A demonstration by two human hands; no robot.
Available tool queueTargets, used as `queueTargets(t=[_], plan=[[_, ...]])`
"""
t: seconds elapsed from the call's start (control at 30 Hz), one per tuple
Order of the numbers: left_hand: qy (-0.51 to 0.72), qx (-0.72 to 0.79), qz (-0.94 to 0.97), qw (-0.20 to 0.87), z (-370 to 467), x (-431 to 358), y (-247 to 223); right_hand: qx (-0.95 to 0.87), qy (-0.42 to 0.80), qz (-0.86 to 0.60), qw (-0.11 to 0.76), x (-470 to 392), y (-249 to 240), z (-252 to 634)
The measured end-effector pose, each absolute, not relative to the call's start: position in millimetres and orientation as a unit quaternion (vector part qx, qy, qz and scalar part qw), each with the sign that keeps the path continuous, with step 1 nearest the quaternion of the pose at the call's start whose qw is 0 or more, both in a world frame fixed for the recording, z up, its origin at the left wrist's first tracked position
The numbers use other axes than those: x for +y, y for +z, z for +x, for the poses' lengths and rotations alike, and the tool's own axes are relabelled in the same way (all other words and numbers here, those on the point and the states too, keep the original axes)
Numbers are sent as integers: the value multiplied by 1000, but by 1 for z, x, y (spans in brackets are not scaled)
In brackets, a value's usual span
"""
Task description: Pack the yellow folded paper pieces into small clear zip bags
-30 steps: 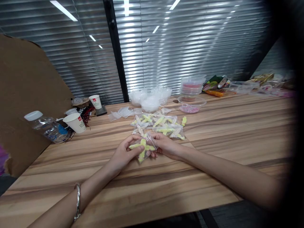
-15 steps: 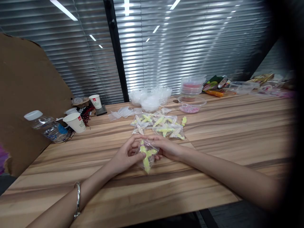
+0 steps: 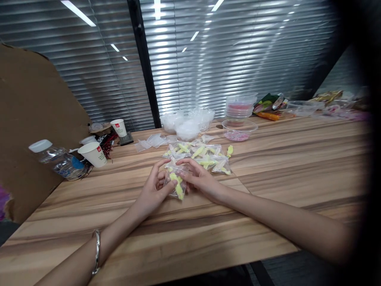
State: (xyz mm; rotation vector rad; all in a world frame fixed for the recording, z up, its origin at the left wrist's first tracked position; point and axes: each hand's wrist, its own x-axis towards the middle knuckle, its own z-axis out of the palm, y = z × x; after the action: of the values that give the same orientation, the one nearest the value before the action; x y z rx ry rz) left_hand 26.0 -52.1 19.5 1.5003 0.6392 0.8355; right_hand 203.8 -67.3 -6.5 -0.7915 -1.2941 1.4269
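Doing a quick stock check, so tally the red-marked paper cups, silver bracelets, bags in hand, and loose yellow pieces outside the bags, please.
Red-marked paper cups: 2
Silver bracelet: 1
Bag in the left hand: 1
Loose yellow piece: 1
Total: 5

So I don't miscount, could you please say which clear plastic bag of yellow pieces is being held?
The clear bag gripped by the left hand, closest to the camera; the other yellow-filled bags lie farther back on the brown wooden table.
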Motion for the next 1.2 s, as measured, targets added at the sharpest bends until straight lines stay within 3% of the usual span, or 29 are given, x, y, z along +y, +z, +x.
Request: queueTargets(t=[0.47,1.2], plan=[[297,290,671,614,22,-45,7,-578,586,-337,458,-65,-8,203],[280,275,674,626,23,-41,-4,-609,553,-326,466,-65,-13,203]])
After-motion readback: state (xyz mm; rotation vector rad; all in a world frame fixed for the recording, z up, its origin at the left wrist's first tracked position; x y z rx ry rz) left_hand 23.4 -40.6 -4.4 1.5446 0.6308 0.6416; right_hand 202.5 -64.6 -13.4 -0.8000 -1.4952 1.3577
